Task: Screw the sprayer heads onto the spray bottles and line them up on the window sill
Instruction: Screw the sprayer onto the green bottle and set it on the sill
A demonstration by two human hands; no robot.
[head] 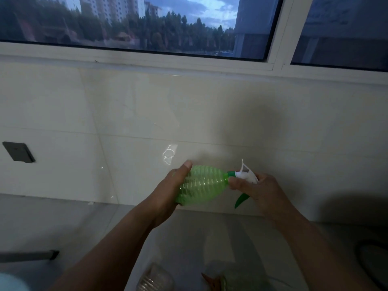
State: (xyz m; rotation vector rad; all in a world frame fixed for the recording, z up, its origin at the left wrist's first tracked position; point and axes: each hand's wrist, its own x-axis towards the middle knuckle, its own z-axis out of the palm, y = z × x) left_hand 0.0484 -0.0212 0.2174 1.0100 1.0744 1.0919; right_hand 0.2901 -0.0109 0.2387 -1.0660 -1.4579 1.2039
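Note:
A ribbed green spray bottle [203,185] lies sideways in the air in front of the tiled wall, neck pointing right. My left hand [168,192] wraps its base end. A white sprayer head [246,175] with a green collar and a green trigger [241,200] sits at the bottle's neck, and my right hand [258,190] grips it. The window sill [147,61] runs across the upper part of the view, with nothing standing on it.
On the floor below lie a clear ribbed bottle [155,278] and another sprayer part with an orange tip [212,280]. A dark wall socket [19,152] is at the left. A dark round object [371,263] sits at the right, a grey bar [29,256] at the left.

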